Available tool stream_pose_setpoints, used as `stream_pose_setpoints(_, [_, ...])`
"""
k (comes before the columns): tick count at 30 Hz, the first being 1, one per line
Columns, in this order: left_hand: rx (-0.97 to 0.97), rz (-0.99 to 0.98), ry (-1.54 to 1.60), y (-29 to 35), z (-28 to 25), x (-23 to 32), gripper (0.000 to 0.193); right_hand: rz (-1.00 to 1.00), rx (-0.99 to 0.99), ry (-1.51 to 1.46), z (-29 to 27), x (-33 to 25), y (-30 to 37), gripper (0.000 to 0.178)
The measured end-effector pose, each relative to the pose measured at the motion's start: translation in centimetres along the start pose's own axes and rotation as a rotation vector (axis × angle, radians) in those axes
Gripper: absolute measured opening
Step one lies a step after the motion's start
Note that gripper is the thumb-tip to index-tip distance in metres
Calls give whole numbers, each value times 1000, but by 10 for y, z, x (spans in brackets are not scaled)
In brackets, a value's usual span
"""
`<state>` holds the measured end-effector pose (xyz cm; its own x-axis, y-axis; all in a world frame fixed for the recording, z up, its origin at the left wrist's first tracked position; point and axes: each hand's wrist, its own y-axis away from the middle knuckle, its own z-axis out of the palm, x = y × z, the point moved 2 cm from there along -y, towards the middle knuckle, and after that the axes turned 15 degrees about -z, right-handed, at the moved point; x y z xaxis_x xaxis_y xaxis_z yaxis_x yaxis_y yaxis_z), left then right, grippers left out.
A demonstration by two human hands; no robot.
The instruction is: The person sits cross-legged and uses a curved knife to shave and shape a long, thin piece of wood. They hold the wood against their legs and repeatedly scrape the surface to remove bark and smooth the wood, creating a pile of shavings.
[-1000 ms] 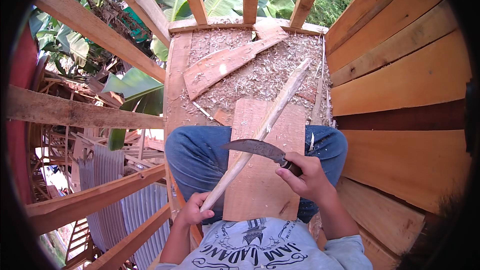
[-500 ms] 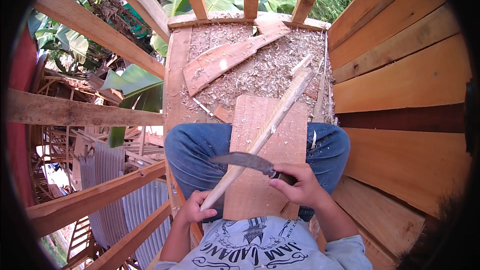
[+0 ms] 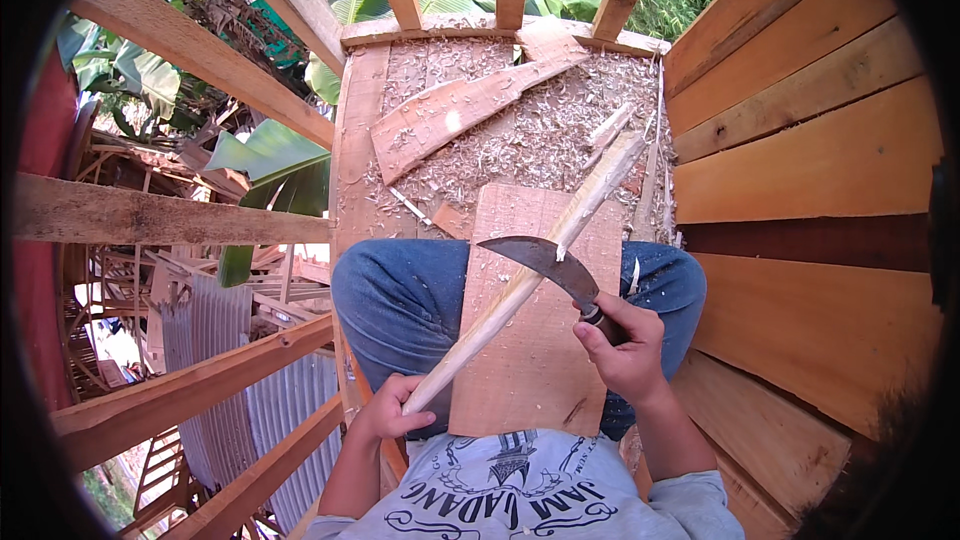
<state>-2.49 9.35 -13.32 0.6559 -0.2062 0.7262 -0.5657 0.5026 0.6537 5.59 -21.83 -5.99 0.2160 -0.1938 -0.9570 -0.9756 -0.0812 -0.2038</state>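
Observation:
My left hand (image 3: 392, 408) is closed round the near end of a long pale wooden stick (image 3: 490, 325), which slants away to the far right over my lap. In my right hand (image 3: 625, 342) is a curved knife (image 3: 548, 258) with a dark handle, gripped in the fist. Its blade lies across the stick at about mid-length, and a small pale curl of wood shows at the blade. Beneath the stick, a flat wooden board (image 3: 530, 380) rests across my thighs.
Wood shavings (image 3: 470, 175) cover the plank floor ahead of my knees. A shaped flat wooden piece (image 3: 450, 120) lies among them. Slatted rails (image 3: 170, 212) stand on the left and at the far side; a plank wall (image 3: 800, 180) rises on the right.
My right hand and the knife have moved away from me along the stick and slightly right. The left hand keeps its grip on the near end; the stick has barely shifted.

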Motion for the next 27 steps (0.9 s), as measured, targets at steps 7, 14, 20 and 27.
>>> stream_pose_setpoints(7, [19,18,74,-2,6,11,26,-169,77,125,10,-5,1,29])
stream_pose_setpoints(14, [-31,-5,55,-3,3,11,24,337,-116,-674,0,-1,2,33])
stream_pose_setpoints(20, [-26,-6,59,-3,4,12,24,416,-223,-797,4,0,2,17])
stream_pose_setpoints(27, [-44,-7,88,-3,1,5,25,417,-298,-958,-9,2,-3,16])
